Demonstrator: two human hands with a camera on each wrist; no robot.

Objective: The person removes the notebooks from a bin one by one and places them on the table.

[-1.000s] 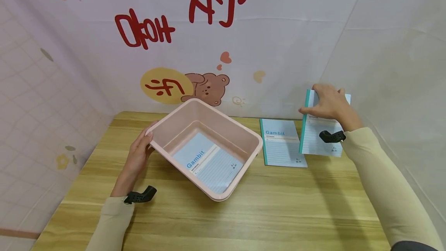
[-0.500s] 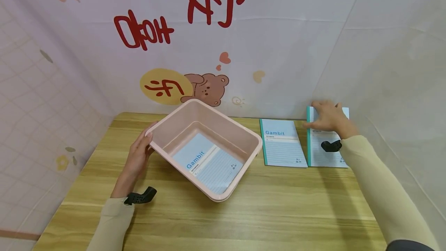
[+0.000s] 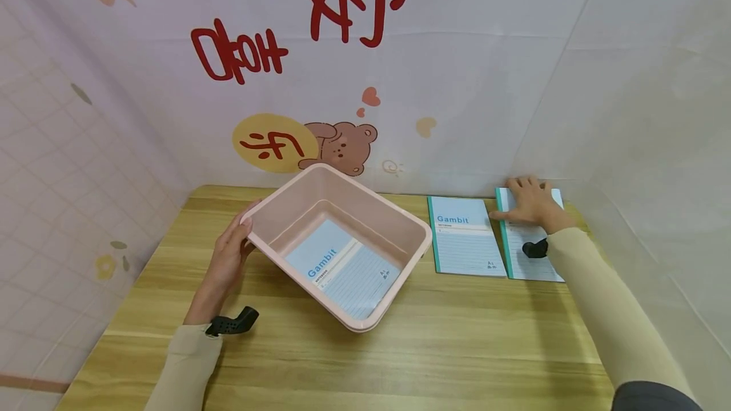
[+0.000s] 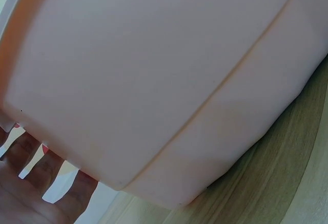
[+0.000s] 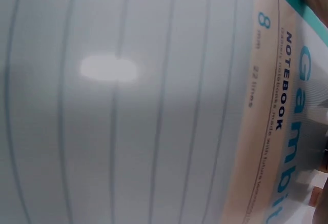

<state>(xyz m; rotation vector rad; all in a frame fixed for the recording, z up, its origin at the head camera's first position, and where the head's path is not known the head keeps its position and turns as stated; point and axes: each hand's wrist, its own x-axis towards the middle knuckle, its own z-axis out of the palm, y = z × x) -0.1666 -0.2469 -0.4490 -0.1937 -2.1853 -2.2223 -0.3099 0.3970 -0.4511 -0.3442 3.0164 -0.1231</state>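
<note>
My left hand (image 3: 228,246) grips the left corner of a pale pink plastic basin (image 3: 356,205), thumb over the rim and fingers behind it. The basin stands tilted, with one Gambit notebook (image 3: 337,271) lying on its floor. In the left wrist view, the outer wall of the basin (image 4: 143,80) fills most of the picture. My right hand (image 3: 531,202) holds a second notebook (image 3: 533,262) by its upper part, thumb at the green spine. That notebook lies at the table's back right, partly covered by the hand. Just left of it lies a third notebook (image 3: 467,240), cover up.
The wooden table (image 3: 411,347) ends at a white printed cloth backdrop (image 3: 474,68) along the back. Another cloth wall (image 3: 657,208) rises close to the right arm. Black wrist cameras sit on both sleeves.
My right hand has lowered the notebook from the air to the table and shifted it slightly left, beside the other one. My left hand and the basin have stayed in place.
</note>
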